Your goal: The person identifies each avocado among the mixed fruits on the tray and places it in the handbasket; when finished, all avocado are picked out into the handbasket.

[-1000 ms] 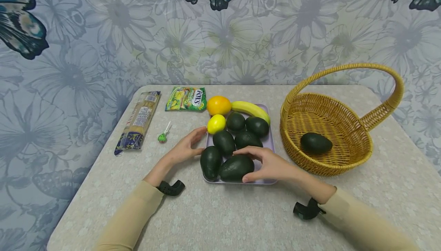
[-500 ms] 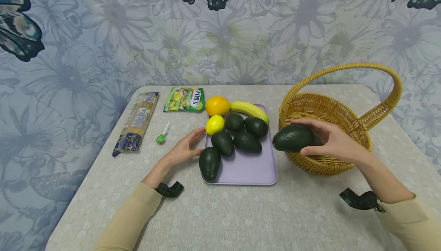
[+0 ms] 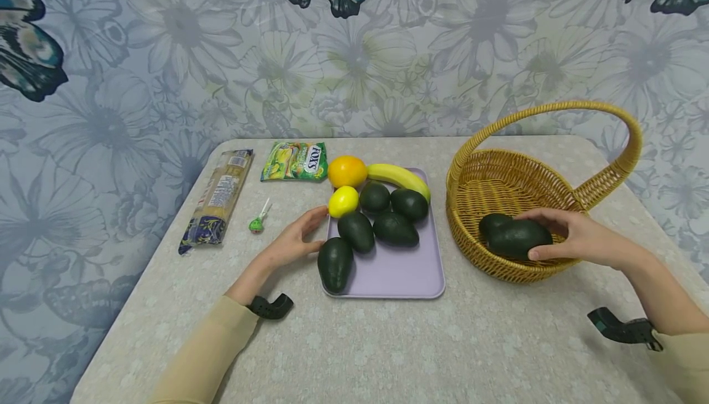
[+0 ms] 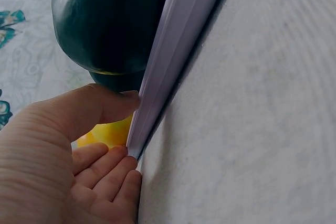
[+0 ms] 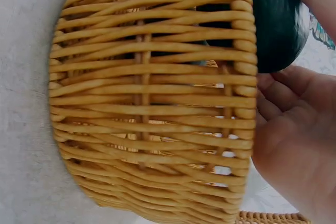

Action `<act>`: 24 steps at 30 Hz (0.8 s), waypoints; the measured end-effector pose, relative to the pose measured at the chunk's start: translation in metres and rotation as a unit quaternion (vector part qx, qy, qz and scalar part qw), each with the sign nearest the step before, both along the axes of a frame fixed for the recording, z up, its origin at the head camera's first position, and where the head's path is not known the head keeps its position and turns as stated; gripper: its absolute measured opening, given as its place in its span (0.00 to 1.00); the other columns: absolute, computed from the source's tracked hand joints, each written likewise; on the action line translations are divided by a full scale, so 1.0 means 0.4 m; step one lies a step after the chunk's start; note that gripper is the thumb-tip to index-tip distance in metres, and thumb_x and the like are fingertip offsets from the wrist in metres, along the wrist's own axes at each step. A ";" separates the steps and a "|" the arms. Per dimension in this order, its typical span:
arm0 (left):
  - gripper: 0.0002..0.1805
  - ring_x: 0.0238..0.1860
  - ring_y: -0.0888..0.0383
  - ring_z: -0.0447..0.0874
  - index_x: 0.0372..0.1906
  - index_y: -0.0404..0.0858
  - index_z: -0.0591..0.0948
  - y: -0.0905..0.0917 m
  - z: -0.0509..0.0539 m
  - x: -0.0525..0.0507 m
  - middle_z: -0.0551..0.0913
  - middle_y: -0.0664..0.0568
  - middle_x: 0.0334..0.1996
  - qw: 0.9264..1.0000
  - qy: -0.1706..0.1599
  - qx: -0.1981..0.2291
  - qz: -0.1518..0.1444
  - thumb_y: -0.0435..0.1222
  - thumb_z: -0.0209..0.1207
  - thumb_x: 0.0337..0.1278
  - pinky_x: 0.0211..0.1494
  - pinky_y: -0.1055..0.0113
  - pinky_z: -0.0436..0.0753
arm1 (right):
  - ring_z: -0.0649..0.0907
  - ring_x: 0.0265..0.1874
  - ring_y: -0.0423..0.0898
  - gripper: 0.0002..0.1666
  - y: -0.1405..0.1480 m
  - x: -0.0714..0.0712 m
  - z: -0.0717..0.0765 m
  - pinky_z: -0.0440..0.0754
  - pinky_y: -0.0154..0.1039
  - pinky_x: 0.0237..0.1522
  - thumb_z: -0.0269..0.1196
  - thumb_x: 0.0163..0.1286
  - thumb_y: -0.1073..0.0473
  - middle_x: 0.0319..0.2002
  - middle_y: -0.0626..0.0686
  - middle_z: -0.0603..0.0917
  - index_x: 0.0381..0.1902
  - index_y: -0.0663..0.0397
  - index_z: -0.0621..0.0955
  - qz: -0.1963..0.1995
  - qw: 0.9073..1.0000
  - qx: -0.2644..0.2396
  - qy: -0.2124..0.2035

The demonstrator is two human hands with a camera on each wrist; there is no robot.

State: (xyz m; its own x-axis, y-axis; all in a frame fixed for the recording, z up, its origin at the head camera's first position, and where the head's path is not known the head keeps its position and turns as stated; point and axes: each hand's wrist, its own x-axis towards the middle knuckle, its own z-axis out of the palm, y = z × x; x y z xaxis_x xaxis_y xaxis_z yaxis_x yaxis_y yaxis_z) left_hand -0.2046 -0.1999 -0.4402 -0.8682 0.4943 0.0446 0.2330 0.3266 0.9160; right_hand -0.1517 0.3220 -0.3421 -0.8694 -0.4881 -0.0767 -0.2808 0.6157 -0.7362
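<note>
Avocado (image 3: 517, 240) in right hand (image 3: 584, 241) partly hides second avocado (image 3: 492, 223) inside basket (image 3: 471, 250).

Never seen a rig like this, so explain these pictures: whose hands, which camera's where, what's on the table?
No robot here: it's a person working barehanded. The wide picture comes from a camera worn on the head; the close ones from a camera on each wrist. On the table lie a long packet, a green packet, a lollipop and a lilac tray. Five avocados are on the tray, with a lemon, an orange and a banana toward its far end. The left hand rests at the tray's edge; the right hand holds one avocado inside the wicker basket, beside another.
</note>
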 end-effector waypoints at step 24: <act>0.41 0.71 0.47 0.52 0.72 0.36 0.56 0.002 0.005 0.004 0.56 0.42 0.71 1.000 -0.016 -0.008 0.011 0.27 0.62 0.55 0.72 0.56 0.53 | 0.79 0.39 0.51 0.36 -0.070 -0.007 -0.060 0.79 0.41 0.34 0.72 0.54 0.46 0.44 0.58 0.81 0.55 0.61 0.76 -0.028 0.988 0.114 0.103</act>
